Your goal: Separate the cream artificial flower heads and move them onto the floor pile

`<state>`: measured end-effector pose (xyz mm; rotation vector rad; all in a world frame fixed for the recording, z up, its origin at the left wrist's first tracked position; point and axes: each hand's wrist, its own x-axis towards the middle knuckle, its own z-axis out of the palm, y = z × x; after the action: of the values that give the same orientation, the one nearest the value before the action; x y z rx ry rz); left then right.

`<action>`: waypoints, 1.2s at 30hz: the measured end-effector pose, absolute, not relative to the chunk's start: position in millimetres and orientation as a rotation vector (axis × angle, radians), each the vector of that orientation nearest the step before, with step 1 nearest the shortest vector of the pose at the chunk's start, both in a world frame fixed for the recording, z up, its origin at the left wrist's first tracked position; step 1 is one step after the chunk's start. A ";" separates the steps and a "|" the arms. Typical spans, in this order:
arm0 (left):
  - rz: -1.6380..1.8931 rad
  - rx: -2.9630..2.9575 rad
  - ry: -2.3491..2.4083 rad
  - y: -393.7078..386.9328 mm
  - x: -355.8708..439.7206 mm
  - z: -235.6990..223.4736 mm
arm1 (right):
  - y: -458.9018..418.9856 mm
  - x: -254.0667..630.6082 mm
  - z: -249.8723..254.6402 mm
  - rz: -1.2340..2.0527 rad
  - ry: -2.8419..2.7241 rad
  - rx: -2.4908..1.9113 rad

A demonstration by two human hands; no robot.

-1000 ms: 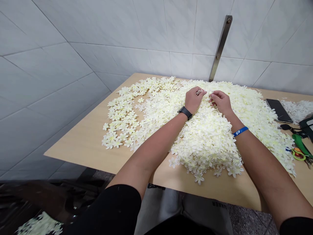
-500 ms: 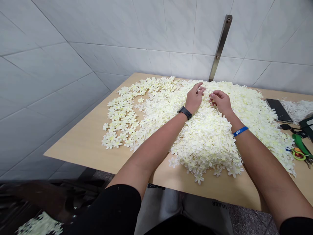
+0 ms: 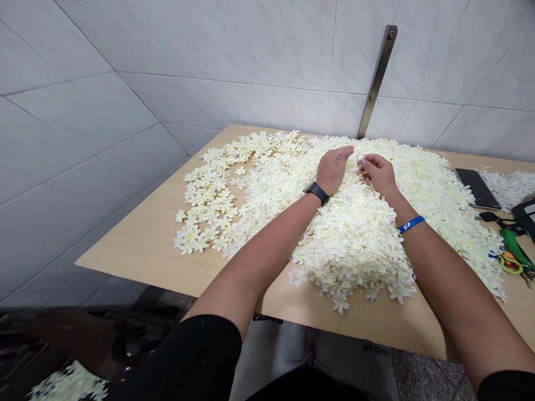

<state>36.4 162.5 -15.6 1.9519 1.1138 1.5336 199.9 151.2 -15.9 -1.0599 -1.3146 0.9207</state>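
While your 2 bare hands reach over the light-brown, flat-topped bench point(image 3: 134, 245), they hang close together but apart above the broad heap of cream-white, star-shaped flowers point(image 3: 355, 234) with pale yellow centres. Your left hand point(image 3: 331, 170), beside a black-strapped wristwatch point(image 3: 316, 192), points its fingers forward, nearly straight and close together; you cannot tell whether they hold anything. Your right hand point(image 3: 379, 171), above a blue wristband point(image 3: 411, 224), has its thumb and forefinger drawn together among the pale petals, but you cannot tell whether they pinch a flower. The heap covers the bench's middle and right, thinning to loose flowers on the left. Beyond its right edge lie a flat black phone point(image 3: 477, 187), a pile of thin white pieces point(image 3: 510, 186) and a green-handled tool point(image 3: 515, 246).
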 end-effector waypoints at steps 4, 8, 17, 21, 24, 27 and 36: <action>1.565 2.126 1.206 159.3 36.5 -12.1 | 151.2 200.0 -15.8 0.918 -1.302 -1.055; 1.556 2.134 1.221 155.6 38.2 -9.0 | 149.7 199.8 -14.7 0.928 -1.297 -1.056; 1.591 2.063 1.205 157.1 38.2 -10.3 | 152.7 200.6 -16.3 0.919 -1.334 -1.076; 1.598 2.067 1.165 160.1 37.7 -13.8 | 152.0 200.4 -16.0 0.924 -1.343 -1.064; 1.631 2.060 1.161 160.9 37.2 -15.3 | 151.7 200.5 -15.7 0.932 -1.329 -1.062; 1.625 2.050 1.167 160.3 36.4 -14.8 | 152.2 201.1 -16.1 0.944 -1.319 -1.049; 1.633 2.044 1.104 160.7 35.8 -14.2 | 152.8 201.2 -16.9 0.950 -1.318 -1.042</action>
<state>35.8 160.7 -14.2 2.0437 1.1039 1.6325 201.2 152.8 -16.9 -1.0416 -1.3183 0.9504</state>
